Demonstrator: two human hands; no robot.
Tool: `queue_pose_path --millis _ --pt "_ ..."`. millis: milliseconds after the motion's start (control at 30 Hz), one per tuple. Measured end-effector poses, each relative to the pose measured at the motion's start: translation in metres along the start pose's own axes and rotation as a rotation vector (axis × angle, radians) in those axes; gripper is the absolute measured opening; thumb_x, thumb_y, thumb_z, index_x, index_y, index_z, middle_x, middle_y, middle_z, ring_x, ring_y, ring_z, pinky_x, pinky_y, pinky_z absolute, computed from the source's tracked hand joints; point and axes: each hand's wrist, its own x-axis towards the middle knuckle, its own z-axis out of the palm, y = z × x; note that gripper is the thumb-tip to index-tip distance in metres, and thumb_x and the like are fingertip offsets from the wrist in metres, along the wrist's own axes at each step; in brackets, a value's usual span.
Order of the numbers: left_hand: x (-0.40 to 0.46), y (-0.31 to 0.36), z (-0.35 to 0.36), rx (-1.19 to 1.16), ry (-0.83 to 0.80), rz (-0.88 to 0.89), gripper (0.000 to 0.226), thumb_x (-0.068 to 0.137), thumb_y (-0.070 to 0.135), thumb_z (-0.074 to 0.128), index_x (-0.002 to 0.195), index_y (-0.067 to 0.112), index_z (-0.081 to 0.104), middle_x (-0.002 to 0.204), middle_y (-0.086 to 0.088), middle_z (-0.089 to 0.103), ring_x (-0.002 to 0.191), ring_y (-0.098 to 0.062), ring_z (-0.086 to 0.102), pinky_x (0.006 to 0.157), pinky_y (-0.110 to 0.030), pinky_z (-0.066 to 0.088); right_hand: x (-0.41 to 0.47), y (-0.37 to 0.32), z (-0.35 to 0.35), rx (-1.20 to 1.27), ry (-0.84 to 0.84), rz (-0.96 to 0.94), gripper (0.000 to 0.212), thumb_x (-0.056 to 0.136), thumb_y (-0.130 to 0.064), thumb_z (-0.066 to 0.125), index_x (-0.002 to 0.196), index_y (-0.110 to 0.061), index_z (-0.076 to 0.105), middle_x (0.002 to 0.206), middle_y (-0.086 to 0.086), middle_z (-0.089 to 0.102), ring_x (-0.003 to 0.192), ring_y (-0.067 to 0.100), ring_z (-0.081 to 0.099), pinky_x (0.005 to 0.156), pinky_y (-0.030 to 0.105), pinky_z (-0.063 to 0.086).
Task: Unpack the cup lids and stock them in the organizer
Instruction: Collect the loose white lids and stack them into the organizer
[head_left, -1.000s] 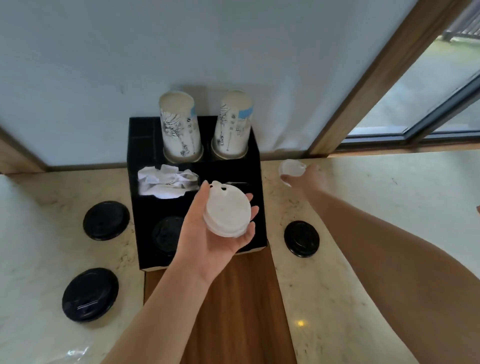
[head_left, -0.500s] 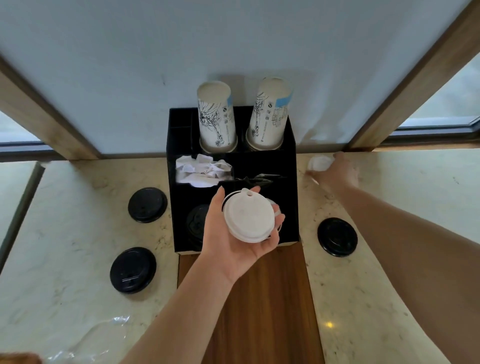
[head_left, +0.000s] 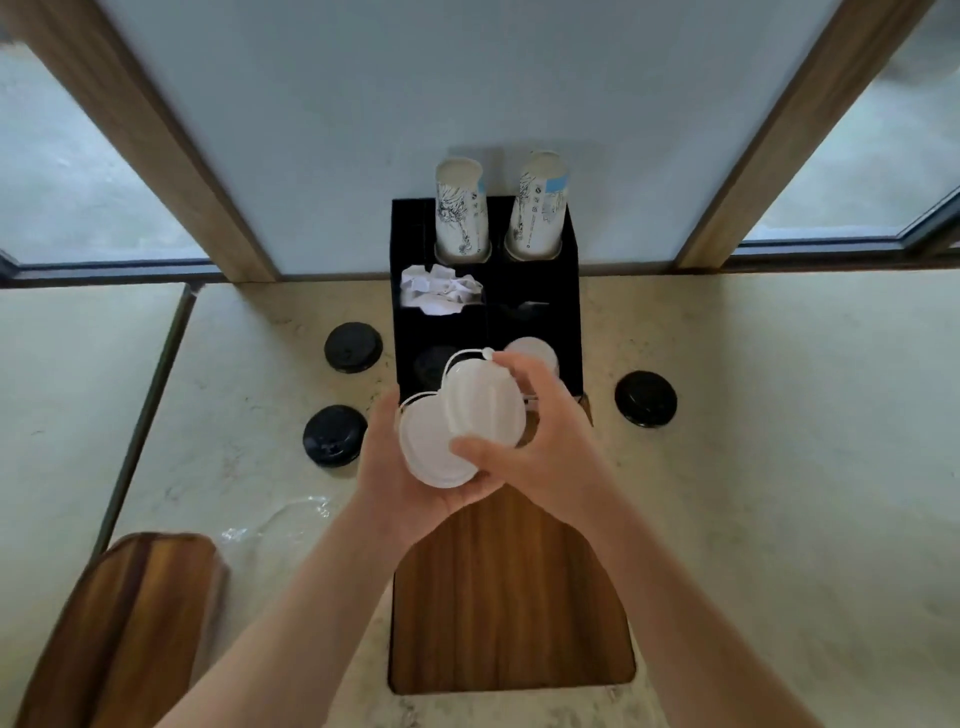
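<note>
Both hands meet just in front of the black organizer. My left hand cups a small stack of white cup lids from below. My right hand holds another white lid tilted against that stack, thumb pressed on its lower edge. In the organizer's front right compartment lies a white lid. A black lid sits in the front left compartment. Three black lids rest on the counter: two to the left and one to the right.
Two stacks of paper cups stand upside down in the organizer's back holes, with crumpled white napkins in front. A wooden board lies under my hands. Clear plastic wrap and a wooden chair back are at left.
My right hand came back from the counter at the right with a white lid and now presses it onto the stack in my left hand. The camera view tilted back.
</note>
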Motion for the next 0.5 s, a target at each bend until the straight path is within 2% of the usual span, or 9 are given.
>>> queue_pose_path --millis 67,133,233,333,433,500 --pt "-0.027 -0.009 -0.01 0.035 -0.037 0.008 0.062 0.092 0.063 0.057 0.13 0.016 0.072 0.129 -0.02 0.07 0.119 -0.04 0.067 0.093 -0.057 0.053 -0.024 -0.015 0.008 -0.076 -0.065 -0.022 0.09 0.068 -0.058 0.083 0.143 -0.045 0.036 0.138 -0.021 0.045 0.127 0.007 0.044 0.104 0.041 0.049" --pt "-0.052 -0.019 -0.019 0.066 -0.066 0.01 0.061 0.097 0.065 0.049 0.127 0.018 0.073 0.124 -0.014 0.072 0.116 -0.034 0.069 0.093 -0.052 0.054 -0.044 -0.029 0.014 -0.118 -0.126 -0.056 0.092 0.068 -0.056 0.083 0.145 -0.045 0.033 0.138 -0.02 0.044 0.127 0.007 0.041 0.106 0.045 0.046" --pt "-0.085 -0.034 -0.021 0.114 -0.123 0.024 0.053 0.092 0.059 0.062 0.124 0.018 0.071 0.117 -0.009 0.071 0.108 -0.028 0.07 0.086 -0.045 0.054 -0.071 -0.045 0.026 -0.185 -0.179 -0.114 0.093 0.068 -0.061 0.079 0.146 -0.045 0.031 0.138 -0.023 0.044 0.127 0.006 0.038 0.109 0.046 0.041" --pt "-0.107 -0.048 -0.027 0.133 -0.129 0.047 0.059 0.084 0.061 0.069 0.123 0.017 0.072 0.115 -0.009 0.071 0.105 -0.027 0.071 0.083 -0.042 0.055 -0.096 -0.051 0.034 -0.191 -0.213 -0.124 0.091 0.07 -0.064 0.077 0.145 -0.049 0.028 0.125 -0.034 0.039 0.124 -0.001 0.035 0.109 0.04 0.039" --pt "-0.125 -0.057 -0.037 0.086 -0.095 0.023 0.07 0.094 0.071 0.048 0.124 0.012 0.074 0.118 -0.013 0.071 0.107 -0.03 0.071 0.085 -0.041 0.058 -0.118 -0.051 0.038 -0.204 -0.245 -0.113 0.091 0.071 -0.063 0.077 0.146 -0.051 0.027 0.129 -0.031 0.04 0.125 -0.001 0.035 0.11 0.042 0.04" --pt "-0.134 -0.061 -0.042 0.078 -0.088 -0.001 0.081 0.093 0.077 0.043 0.126 0.009 0.073 0.121 -0.016 0.071 0.11 -0.033 0.07 0.088 -0.043 0.058 -0.129 -0.051 0.042 -0.224 -0.25 -0.097 0.092 0.07 -0.063 0.077 0.146 -0.051 0.026 0.131 -0.029 0.039 0.125 0.0 0.035 0.111 0.045 0.039"
